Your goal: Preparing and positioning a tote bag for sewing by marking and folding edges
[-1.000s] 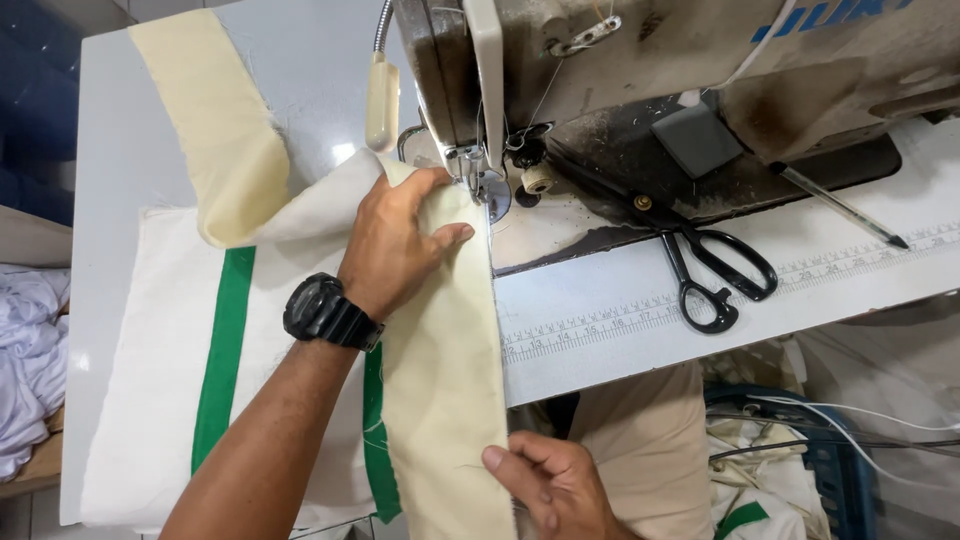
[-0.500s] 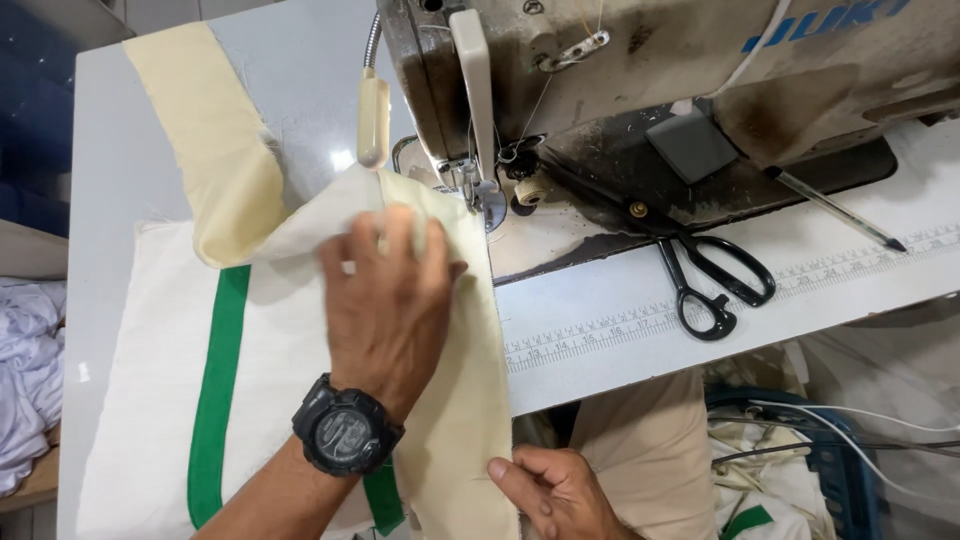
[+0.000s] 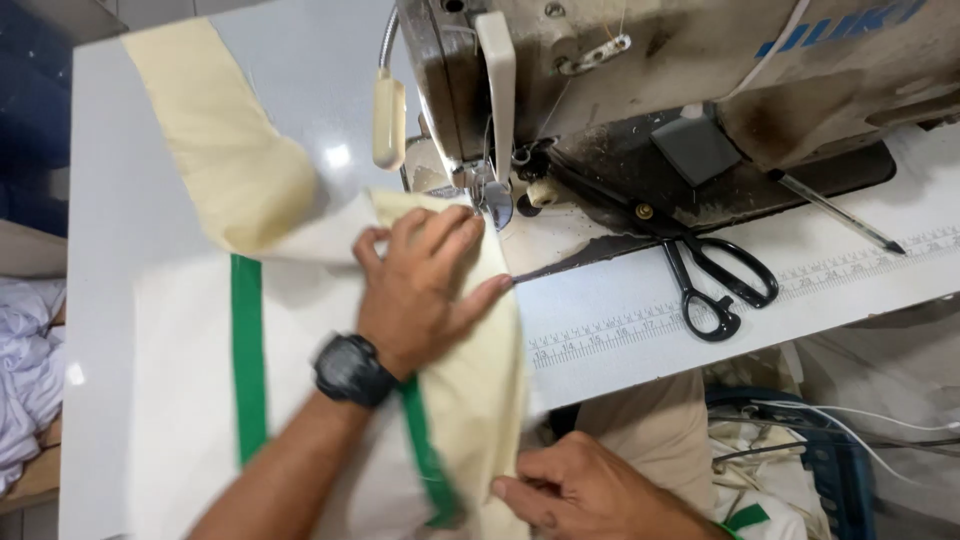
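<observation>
My left hand (image 3: 425, 285), a black watch on its wrist, lies flat with fingers spread on a cream fabric strip (image 3: 485, 370), pressing it down just in front of the sewing machine's presser foot (image 3: 492, 200). My right hand (image 3: 570, 492) pinches the strip's lower end at the table's front edge. The strip loops back to the far left as a cream band (image 3: 215, 140). Beneath it lies a white fabric panel (image 3: 165, 380) with green stripes (image 3: 247, 355).
The worn sewing machine (image 3: 680, 70) fills the upper right. Black scissors (image 3: 715, 280) lie on the table beside a printed ruler strip (image 3: 740, 290). A small lamp (image 3: 389, 120) hangs left of the needle. White cloth (image 3: 25, 370) is piled at far left.
My left hand slid back and turned, its fingers now spread toward the presser foot. The right hand stays gripping the strip's lower end.
</observation>
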